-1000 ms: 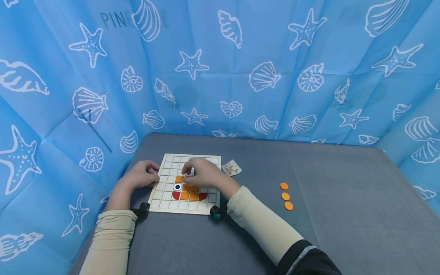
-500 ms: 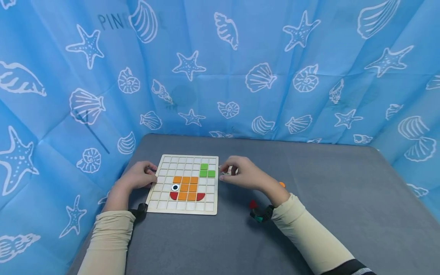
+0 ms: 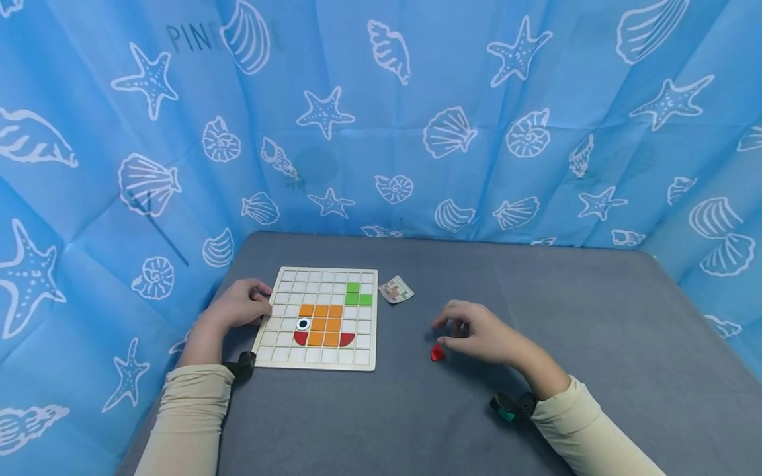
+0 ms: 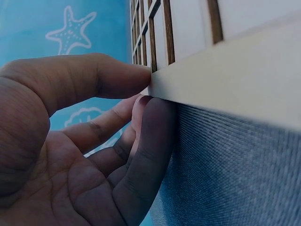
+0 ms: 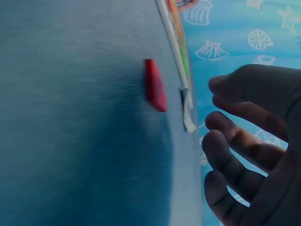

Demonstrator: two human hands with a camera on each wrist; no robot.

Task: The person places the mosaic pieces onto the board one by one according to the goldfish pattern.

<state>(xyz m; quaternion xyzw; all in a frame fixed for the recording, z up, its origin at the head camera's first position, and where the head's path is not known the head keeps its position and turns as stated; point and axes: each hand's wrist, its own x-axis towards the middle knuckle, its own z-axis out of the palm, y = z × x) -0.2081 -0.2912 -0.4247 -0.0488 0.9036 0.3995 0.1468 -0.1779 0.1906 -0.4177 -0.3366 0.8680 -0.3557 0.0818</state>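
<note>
A wooden grid board (image 3: 315,357) lies at the left of the table. Orange squares (image 3: 319,324), red rounded pieces (image 3: 346,340), a white eye piece (image 3: 303,324) and green squares (image 3: 352,299) sit in its cells. At its left edge my left hand (image 3: 238,304) pinches the rim (image 4: 197,87) between thumb and fingers. My right hand (image 3: 482,334), fingers loosely bent and holding nothing, hovers just above a red piece (image 3: 437,353) on the table. In the right wrist view, that red piece (image 5: 155,85) is blurred and apart from the fingers.
Beside the board's upper right corner lies a small patterned card (image 3: 395,289). A grey cloth (image 3: 381,423) covers the table. Behind and to the left hangs a blue curtain (image 3: 357,139) with white shells and starfish.
My right hand has moved off the board, past the card, then right and nearer to the red piece. The orange discs on the right are now out of sight. My left hand has stayed put.
</note>
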